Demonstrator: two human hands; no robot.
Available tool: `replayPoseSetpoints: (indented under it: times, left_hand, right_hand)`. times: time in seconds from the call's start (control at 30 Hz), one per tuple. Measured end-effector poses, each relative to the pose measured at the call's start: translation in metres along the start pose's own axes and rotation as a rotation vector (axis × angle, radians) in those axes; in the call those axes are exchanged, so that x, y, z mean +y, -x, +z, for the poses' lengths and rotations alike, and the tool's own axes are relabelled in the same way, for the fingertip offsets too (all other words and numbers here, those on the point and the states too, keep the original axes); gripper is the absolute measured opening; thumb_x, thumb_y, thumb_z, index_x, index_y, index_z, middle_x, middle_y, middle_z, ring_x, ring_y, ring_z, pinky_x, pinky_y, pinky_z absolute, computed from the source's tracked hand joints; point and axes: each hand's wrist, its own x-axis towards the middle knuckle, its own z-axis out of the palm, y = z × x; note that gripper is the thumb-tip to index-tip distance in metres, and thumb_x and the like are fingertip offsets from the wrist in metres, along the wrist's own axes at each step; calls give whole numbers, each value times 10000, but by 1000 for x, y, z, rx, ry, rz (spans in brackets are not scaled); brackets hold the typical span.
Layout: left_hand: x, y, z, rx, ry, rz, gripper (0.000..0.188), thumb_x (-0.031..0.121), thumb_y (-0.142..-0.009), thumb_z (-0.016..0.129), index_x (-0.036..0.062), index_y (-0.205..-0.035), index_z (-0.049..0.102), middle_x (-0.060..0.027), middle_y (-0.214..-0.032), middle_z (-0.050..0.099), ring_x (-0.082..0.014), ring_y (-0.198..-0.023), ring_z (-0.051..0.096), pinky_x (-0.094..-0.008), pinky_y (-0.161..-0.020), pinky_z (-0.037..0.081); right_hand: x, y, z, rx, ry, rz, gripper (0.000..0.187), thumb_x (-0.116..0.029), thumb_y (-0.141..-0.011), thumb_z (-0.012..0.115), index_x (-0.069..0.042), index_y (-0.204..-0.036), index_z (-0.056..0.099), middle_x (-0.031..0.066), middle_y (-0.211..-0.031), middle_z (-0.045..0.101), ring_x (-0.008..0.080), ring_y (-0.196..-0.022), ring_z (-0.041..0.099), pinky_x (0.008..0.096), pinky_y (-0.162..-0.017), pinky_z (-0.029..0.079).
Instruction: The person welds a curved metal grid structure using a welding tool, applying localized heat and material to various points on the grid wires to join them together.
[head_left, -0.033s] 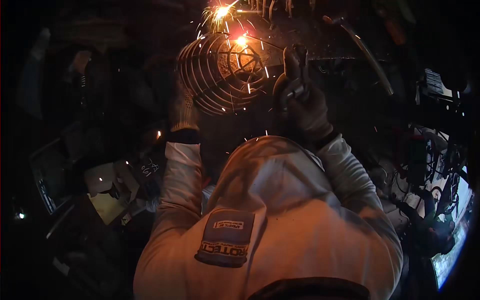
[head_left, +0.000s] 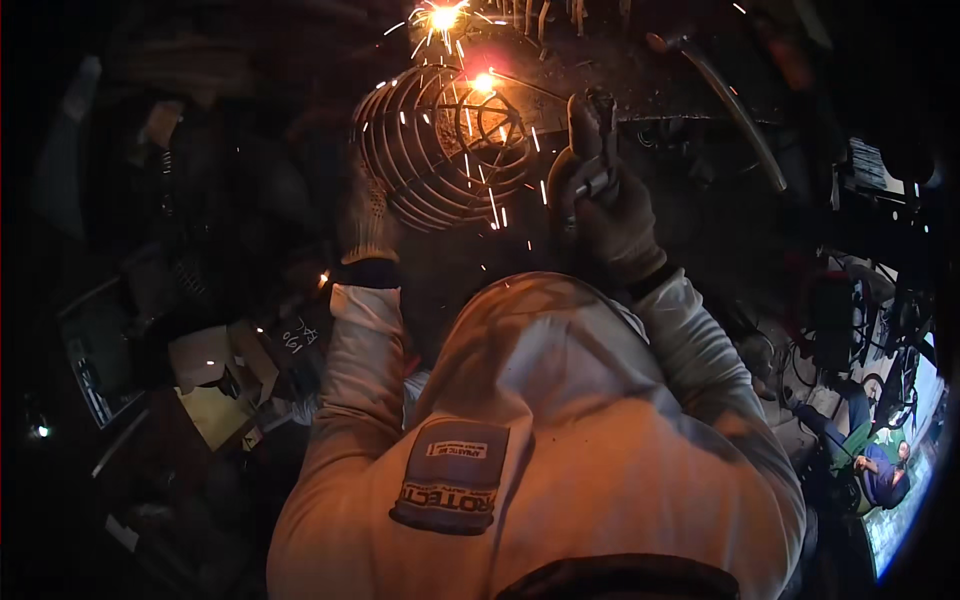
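Note:
A round wire cage (head_left: 405, 150) of curved metal rods and rings lies tilted in front of me, its ribbed end toward the right. At its left side is my left hand (head_left: 369, 222) in a knitted glove, closed on the cage, with its fingertips lost in the dark. My right hand (head_left: 625, 225), gloved too, is wrapped round a welding electrode holder (head_left: 592, 140). From the holder a thin electrode (head_left: 535, 86) runs left to a bright welding arc (head_left: 484, 82) at the top of the cage. Sparks drop through the rods.
A second bright glow (head_left: 442, 17) shows beyond the cage. A hammer-like tool (head_left: 730, 105) with a long handle lies at the far right, on a dark work surface (head_left: 640, 75). Cardboard pieces (head_left: 215, 400) lie at left. Another person (head_left: 885, 475) sits at the lower right.
The sparks have a different pattern. More light now falls on the person at the lower right. My hands, the cage and the electrode holder stay in place.

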Motion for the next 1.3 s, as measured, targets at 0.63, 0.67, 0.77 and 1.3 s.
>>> replayPoseSetpoints:
  times: [0.63,0.67,0.77,1.3]
  left_hand:
    - [91,15,32,249,271,-338,565,446,-1030,416,-44,-1262,574,-139,-1216,636,-195,-1013,614,-317,-860,477]
    - [80,13,26,251,272,-336,565,446,-1030,416,-44,-1262,574,-139,-1216,636,-195,-1013,614,-317,-860,477]
    - [56,7,13,190,170,-331,497,447,-1021,442,15,-1213,597,-84,-1077,642,-185,-869,624,-319,-779,496]
    - [6,2,-6,-13,-313,221,402,267,-1043,379,49,-1370,468,-115,-1367,518,-221,-1239,507,-350,-1030,415]
  right_hand:
    - [16,1,-3,5,165,80,377,-227,-713,761,-53,-1030,654,152,-880,692,276,-847,699,364,-735,528]
    - [16,1,-2,-1,172,83,373,-223,-713,759,-52,-1028,654,155,-883,692,283,-846,699,363,-738,529]
    - [8,-1,1,11,177,77,362,-218,-713,752,-61,-1024,657,159,-885,692,293,-815,694,363,-740,531]
    - [-15,5,7,-42,-240,26,200,-24,-798,638,-49,-990,586,58,-873,652,132,-761,621,300,-681,507]
